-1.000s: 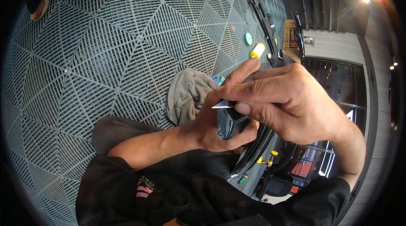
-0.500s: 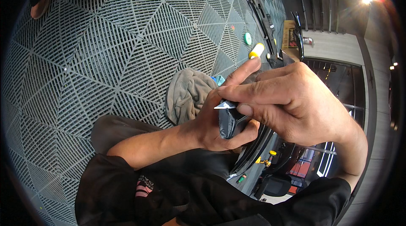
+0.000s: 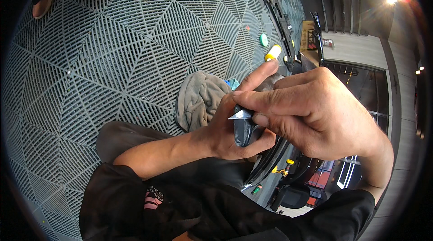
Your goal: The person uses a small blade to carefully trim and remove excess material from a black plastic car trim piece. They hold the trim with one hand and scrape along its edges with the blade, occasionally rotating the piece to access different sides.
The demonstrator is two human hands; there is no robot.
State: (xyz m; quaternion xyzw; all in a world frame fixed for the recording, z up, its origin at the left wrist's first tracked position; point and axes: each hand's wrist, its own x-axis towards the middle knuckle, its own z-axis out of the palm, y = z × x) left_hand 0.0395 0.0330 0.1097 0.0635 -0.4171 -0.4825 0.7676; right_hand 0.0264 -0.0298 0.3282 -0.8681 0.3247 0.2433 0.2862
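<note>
A thin silver pointed blade (image 3: 240,114) is pinched between the thumb and index finger of my right hand (image 3: 313,112); its tip points left. My left hand (image 3: 222,133) is closed round a black part (image 3: 242,133) with a glossy, slightly creased dark surface at its end. Across that end lies the blade, touching it or just above; I cannot tell which. The left index finger stretches out along the part's far side. Most of the part is hidden behind my two hands.
A crumpled grey-brown cloth (image 3: 200,99) lies on the grey grid floor (image 3: 112,56) beside my left hand. Beyond are a yellow-and-white bottle (image 3: 274,53), a green round item (image 3: 264,40) and a cardboard box (image 3: 307,36). Someone's foot (image 3: 43,6) shows at the far left.
The blade has turned, so more of its flat face shows, and my right hand has shifted slightly toward me. My left hand and the black part have hardly moved.
</note>
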